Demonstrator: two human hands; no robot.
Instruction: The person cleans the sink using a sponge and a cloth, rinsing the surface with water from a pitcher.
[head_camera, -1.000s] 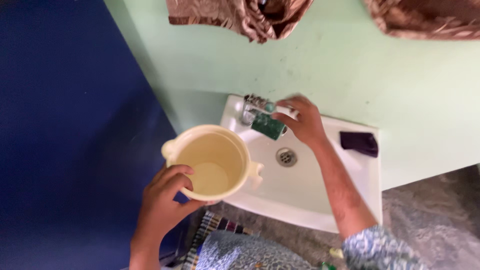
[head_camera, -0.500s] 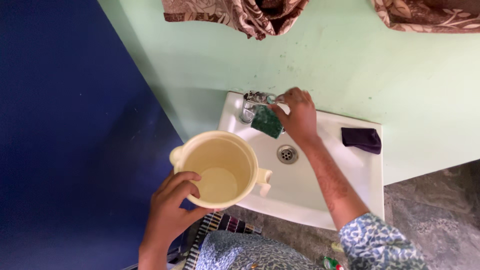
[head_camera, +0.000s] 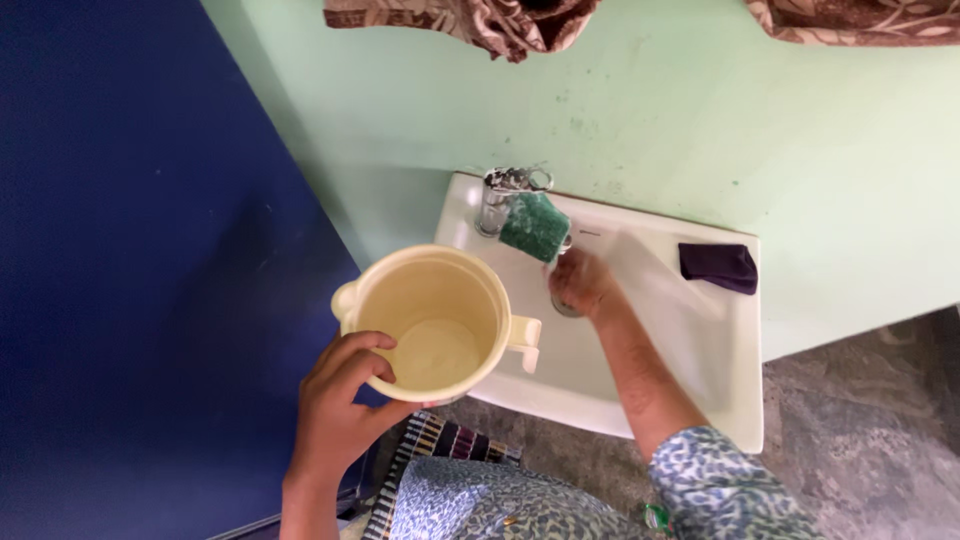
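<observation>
Both my hands are busy: my left hand (head_camera: 335, 420) grips the rim of a pale yellow bucket (head_camera: 432, 322), fingers curled inside, holding it at the white sink's (head_camera: 700, 340) front left edge. Further in, my right hand (head_camera: 583, 285) is closed low in the basin, just below a green scrub pad (head_camera: 535, 227) by the tap (head_camera: 505, 195); whether it holds the pad, I cannot tell. A dark cloth (head_camera: 718, 266) lies on the far right rim.

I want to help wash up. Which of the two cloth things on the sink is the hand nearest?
The green scrubbing pad beside the metal tap. It sits just above the right hand; the dark purple folded cloth lies apart on the white sink's far corner.
</observation>
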